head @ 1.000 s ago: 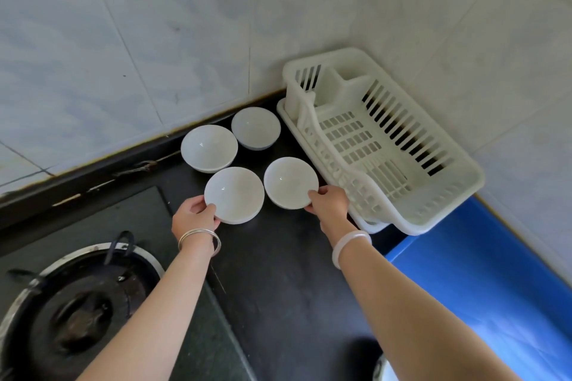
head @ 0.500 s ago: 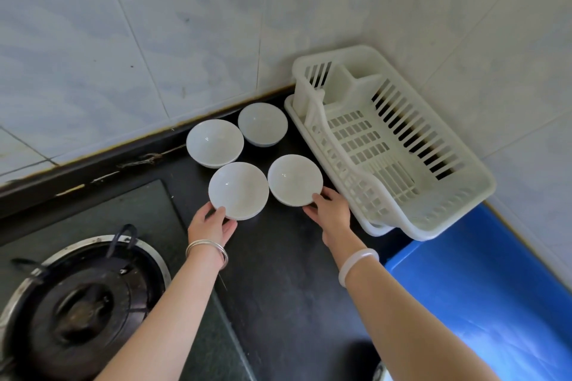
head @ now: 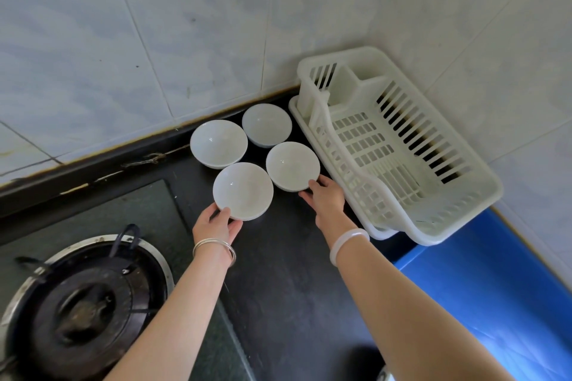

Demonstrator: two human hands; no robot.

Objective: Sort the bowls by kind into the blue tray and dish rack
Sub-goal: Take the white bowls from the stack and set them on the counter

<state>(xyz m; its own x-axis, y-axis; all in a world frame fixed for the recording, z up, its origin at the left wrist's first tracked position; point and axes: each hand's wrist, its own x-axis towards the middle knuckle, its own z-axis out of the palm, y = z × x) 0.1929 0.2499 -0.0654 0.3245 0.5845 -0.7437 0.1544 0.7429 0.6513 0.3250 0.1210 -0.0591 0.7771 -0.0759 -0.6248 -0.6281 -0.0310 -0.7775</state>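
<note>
Several white bowls sit in a cluster on the black counter [head: 294, 288], left of the white dish rack [head: 433, 227]. My left hand [head: 216, 224] grips the near edge of the near-left bowl [head: 243, 190], thumb over its rim. My right hand [head: 326, 199] holds the near edge of the near-right bowl [head: 292, 165], close to the rack's side. Two more bowls stand behind: one at the back left [head: 218, 142] and a smaller-looking one [head: 266, 124] at the back right by the wall. The rack holds nothing. The blue tray [head: 479, 288] lies at the right, partly under the rack's near end.
A gas burner [head: 83, 312] with a metal ring sits at the lower left. Tiled walls close the corner behind the bowls and along the rack's right side. A bracelet is on each wrist.
Both hands have slid from the sides of the two near bowls round to their near edges. The bowls still rest on the counter.
</note>
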